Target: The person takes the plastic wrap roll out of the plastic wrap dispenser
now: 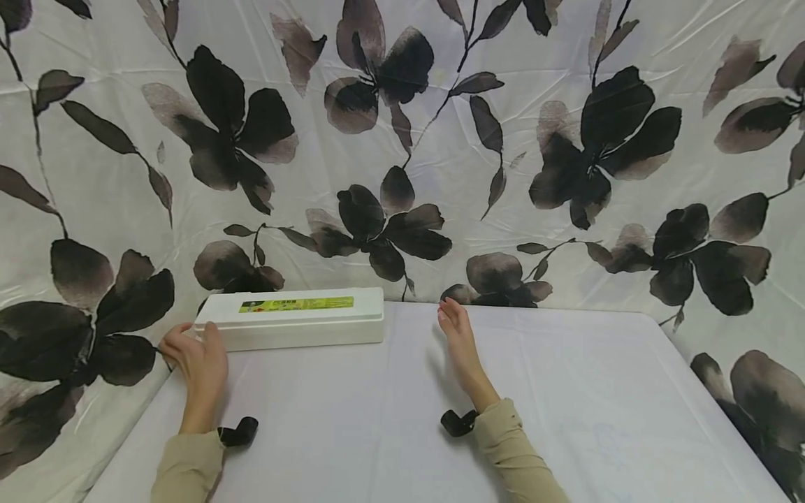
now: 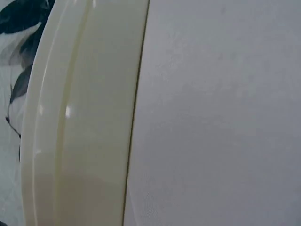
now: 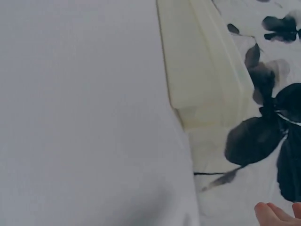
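Note:
A long white plastic box with a lid lies at the back left of the table, a yellow-green label on its top. At its left end is my left hand, thumb against the front corner and fingers bent round the end side. The box's pale front wall runs down the left wrist view, where no fingers show. To the right of the box, apart from it, my right hand hovers over the table with loosely extended fingers and holds nothing. Its fingertips show at the lower corner of the right wrist view.
A white cloth covers the table, whose back edge meets a hanging curtain with dark flowers. The box stands along that back edge. Black wrist cameras are strapped at both sleeve cuffs.

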`<action>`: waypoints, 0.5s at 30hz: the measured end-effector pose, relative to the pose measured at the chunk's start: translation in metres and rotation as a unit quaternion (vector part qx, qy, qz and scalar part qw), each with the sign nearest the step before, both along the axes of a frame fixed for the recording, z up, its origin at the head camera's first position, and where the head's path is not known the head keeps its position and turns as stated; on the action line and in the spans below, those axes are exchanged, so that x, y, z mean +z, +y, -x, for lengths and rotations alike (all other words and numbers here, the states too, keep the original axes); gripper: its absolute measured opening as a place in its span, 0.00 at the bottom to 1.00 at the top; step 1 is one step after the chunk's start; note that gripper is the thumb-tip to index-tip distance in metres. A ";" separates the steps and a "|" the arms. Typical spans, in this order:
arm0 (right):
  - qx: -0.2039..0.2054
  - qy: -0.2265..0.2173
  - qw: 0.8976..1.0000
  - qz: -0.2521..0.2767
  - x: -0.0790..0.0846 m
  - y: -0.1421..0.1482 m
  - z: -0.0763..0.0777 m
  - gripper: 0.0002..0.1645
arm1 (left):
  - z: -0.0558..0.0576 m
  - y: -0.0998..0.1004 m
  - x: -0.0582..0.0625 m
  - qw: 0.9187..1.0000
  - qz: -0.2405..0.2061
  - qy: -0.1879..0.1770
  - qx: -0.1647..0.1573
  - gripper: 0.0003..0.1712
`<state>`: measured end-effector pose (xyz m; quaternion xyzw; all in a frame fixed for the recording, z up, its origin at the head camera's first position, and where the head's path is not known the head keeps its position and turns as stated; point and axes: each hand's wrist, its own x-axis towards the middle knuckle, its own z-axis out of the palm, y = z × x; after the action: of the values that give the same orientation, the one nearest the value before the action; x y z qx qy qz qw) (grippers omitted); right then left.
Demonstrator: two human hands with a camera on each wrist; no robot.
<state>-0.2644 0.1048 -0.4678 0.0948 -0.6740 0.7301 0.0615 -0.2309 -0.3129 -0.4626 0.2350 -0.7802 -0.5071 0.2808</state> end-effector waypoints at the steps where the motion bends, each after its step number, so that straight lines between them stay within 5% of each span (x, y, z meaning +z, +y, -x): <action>1: 0.001 -0.006 1.000 0.011 -0.003 -0.004 0.003 0.33 | 0.002 -0.002 -0.001 1.000 -0.018 -0.007 -0.001 0.34; 6: 0.013 -0.033 0.995 0.092 -0.016 -0.026 0.017 0.33 | 0.014 -0.011 -0.007 0.993 -0.114 -0.013 -0.010 0.37; 11: 0.081 -0.079 0.979 0.170 -0.025 -0.048 0.021 0.35 | 0.018 -0.020 -0.018 0.979 -0.200 0.022 -0.036 0.33; 15: 0.119 -0.097 0.963 0.223 -0.030 -0.065 0.019 0.38 | 0.015 -0.025 -0.028 0.982 -0.178 0.023 -0.066 0.33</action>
<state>-0.2830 0.0397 -0.4983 0.0870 -0.4808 0.8695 -0.0718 -0.2457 -0.3380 -0.4908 0.2169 -0.6846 -0.6608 0.2184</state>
